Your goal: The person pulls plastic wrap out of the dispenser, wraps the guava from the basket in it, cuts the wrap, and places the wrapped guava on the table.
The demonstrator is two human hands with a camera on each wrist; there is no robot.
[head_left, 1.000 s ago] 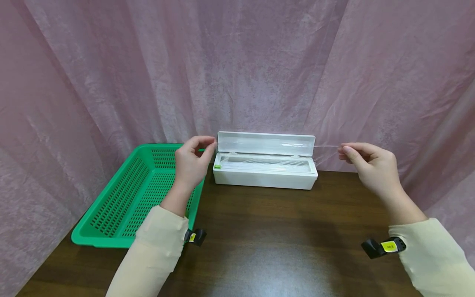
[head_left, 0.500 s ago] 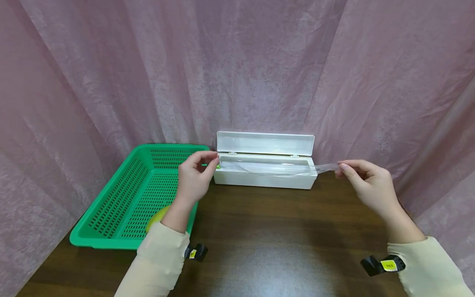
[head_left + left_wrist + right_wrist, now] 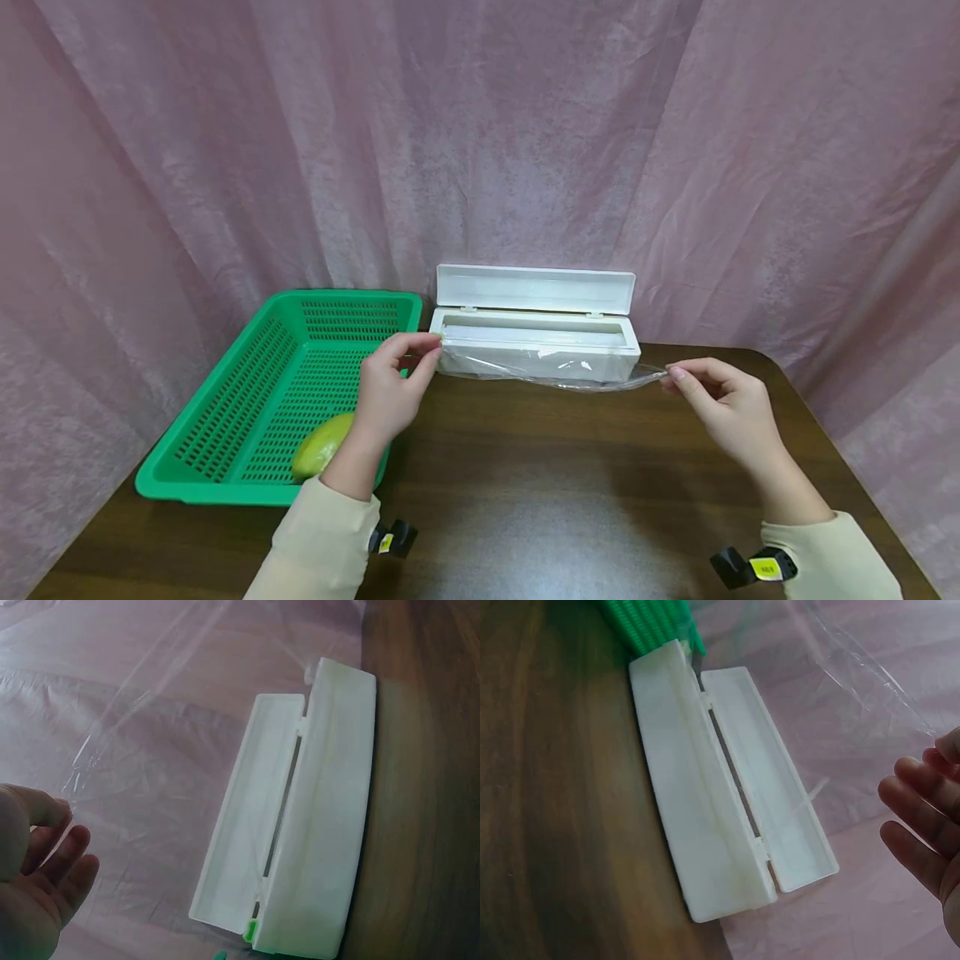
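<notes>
A sheet of clear plastic wrap stretches between my two hands. My left hand pinches its left end between thumb and fingers, at the left end of a white wrap dispenser box. My right hand pinches the other end, to the right of the box and slightly lower. The wrap hangs with a sag across the box's front. The box's lid stands raised at the back, and a pale roll lies inside. In the left wrist view a green cutter slider sits at one end of the box.
A green plastic basket stands on the left of the brown wooden table. In its near right corner lies a yellow-green fruit, partly behind my left wrist. A pink curtain hangs behind the table.
Both hands have come down and nearer with the wrap, my right hand also moving a little left. The wrap has gone from over the box to its front. The fruit has come into sight.
</notes>
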